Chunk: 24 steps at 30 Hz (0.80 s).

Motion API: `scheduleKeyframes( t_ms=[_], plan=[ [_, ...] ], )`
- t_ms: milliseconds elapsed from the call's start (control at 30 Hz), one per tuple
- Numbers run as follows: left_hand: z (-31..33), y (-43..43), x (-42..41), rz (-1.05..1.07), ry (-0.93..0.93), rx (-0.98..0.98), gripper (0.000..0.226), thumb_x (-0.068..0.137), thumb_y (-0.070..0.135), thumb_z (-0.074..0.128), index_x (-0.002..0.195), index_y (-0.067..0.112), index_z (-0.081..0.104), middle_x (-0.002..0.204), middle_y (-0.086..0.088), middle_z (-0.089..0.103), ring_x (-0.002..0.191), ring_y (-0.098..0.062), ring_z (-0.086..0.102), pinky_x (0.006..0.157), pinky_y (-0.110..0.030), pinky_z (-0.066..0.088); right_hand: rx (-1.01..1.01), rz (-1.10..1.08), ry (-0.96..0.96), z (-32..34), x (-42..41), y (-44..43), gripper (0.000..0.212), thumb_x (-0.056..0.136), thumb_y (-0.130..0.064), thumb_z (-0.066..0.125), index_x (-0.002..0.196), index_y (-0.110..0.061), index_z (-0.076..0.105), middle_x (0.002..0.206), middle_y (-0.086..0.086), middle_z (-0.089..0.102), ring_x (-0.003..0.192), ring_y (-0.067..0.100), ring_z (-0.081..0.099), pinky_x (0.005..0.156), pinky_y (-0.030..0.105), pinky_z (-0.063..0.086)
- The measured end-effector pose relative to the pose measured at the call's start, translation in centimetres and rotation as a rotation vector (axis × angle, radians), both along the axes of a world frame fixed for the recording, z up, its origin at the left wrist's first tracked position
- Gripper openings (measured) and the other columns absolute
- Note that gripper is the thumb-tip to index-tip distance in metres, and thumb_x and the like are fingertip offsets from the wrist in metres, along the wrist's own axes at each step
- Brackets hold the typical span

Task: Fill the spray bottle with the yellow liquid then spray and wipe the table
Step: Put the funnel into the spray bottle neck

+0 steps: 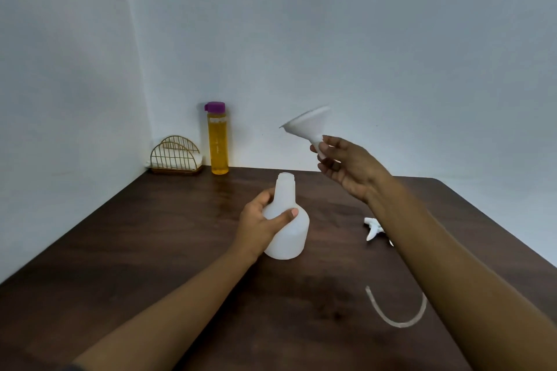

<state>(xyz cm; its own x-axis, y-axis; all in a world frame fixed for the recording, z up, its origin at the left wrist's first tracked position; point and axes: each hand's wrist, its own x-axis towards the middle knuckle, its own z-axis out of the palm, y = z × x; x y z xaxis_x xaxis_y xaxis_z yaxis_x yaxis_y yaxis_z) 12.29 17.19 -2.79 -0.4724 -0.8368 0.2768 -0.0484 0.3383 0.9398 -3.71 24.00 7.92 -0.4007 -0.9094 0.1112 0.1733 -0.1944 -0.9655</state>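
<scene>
A dark wooden table (144, 250) fills the lower half of the frame, pushed into a corner of pale blue-grey walls.

At the far left corner of the table, against the wall, stands a gold wire rack (176, 156) with something white folded inside it. Just to its right stands a tall clear bottle (217, 144) of yellow liquid, upright, with a purple cap on.

In the middle of the frame, a person's left arm reaches in from the lower left. The left hand (259, 226) grips a white spray bottle (294, 238) around its shoulder, thumb across the front and fingers curled behind. The spray bottle stands upright on the table, with its neck open and no top on it.

Above and to the right of it, raised against the wall, is a white funnel (304, 125). It is tilted, wide mouth up and to the left, spout down and to the right. The right hand (349, 166) pinches the spout between thumb and fingertips, the other fingers loosely curled. The funnel is held in the air, apart from the spray bottle's neck.

To the right of the spray bottle, a white spray head (373, 227) lies on the table, partly hidden behind the right forearm. Toward the lower right, a curved clear tube (394, 321) lies on the wood, its right end running behind the same forearm.
</scene>
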Motion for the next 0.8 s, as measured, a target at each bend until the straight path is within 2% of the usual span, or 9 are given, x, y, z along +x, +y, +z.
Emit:
scheduleKeyframes(
  t_ms=[100,267,367,433,533,667,800],
  plan=[
    [-0.3,0.6,-0.7,-0.045,0.014,0.007,0.043,0.076,0.032,0.075,0.113,0.035,0.052,0.117,0.005,0.061,0.104,-0.016,0.06,0.087,-0.04,0.055,-0.021,0.039,-0.002,-1.4,0.0,1.3,0.015,0.091,-0.005,0.055,0.102,-0.014,0.062,0.091,-0.001,0.067,0.083,0.008,0.061,0.092,0.029,0.047],
    [-0.8,0.8,-0.9,-0.076,0.038,0.008,0.036,0.074,0.036,0.076,0.102,0.044,0.054,0.109,0.011,0.065,0.099,-0.011,0.063,0.082,-0.036,0.057,-0.044,0.071,0.076,-2.4,0.6,1.8,0.014,0.088,-0.002,0.058,0.098,-0.009,0.063,0.089,0.002,0.068,0.085,0.011,0.064,0.086,0.024,0.052],
    [-0.8,0.9,-0.8,-0.08,0.025,0.008,0.041,0.076,0.034,0.075,0.109,0.041,0.051,0.111,0.011,0.062,0.101,-0.012,0.062,0.082,-0.034,0.057,-0.066,0.057,0.137,-2.2,1.1,1.5,0.014,0.085,-0.003,0.062,0.097,-0.008,0.064,0.093,0.005,0.069,0.092,0.017,0.065,0.095,0.031,0.047],
    [-0.8,0.9,-0.8,-0.084,0.016,0.009,0.046,0.076,0.035,0.074,0.116,0.037,0.05,0.116,0.008,0.062,0.103,-0.013,0.061,0.084,-0.037,0.056,-0.076,0.038,0.189,-2.1,1.6,1.3,0.012,0.084,-0.006,0.064,0.096,-0.01,0.063,0.095,0.004,0.07,0.094,0.015,0.064,0.092,0.029,0.047],
    [-0.8,0.9,-0.8,-0.094,0.017,0.01,0.046,0.076,0.037,0.074,0.115,0.037,0.05,0.116,0.008,0.062,0.104,-0.014,0.061,0.086,-0.039,0.056,-0.086,0.022,0.268,-2.1,2.2,1.1,0.011,0.084,-0.009,0.066,0.094,-0.012,0.064,0.097,0.005,0.07,0.09,0.01,0.065,0.079,0.018,0.05],
    [-0.9,0.9,-0.7,-0.1,0.039,0.017,0.05,0.061,0.053,0.073,0.107,0.044,0.055,0.111,0.01,0.066,0.1,-0.012,0.064,0.084,-0.039,0.056,-0.089,0.022,0.365,-2.7,2.4,0.9,0.013,0.082,-0.006,0.068,0.093,-0.011,0.065,0.093,0.005,0.068,0.091,0.014,0.065,0.085,0.022,0.053],
    [-1.0,0.8,-0.7,-0.105,0.051,0.011,0.058,0.06,0.055,0.072,0.113,0.037,0.057,0.11,0.009,0.067,0.1,-0.012,0.064,0.084,-0.04,0.056,-0.057,0.04,0.384,-3.2,2.5,0.9,0.02,0.08,-0.006,0.07,0.097,-0.016,0.064,0.095,0.004,0.068,0.096,0.018,0.065,0.086,0.029,0.054]
  ],
)
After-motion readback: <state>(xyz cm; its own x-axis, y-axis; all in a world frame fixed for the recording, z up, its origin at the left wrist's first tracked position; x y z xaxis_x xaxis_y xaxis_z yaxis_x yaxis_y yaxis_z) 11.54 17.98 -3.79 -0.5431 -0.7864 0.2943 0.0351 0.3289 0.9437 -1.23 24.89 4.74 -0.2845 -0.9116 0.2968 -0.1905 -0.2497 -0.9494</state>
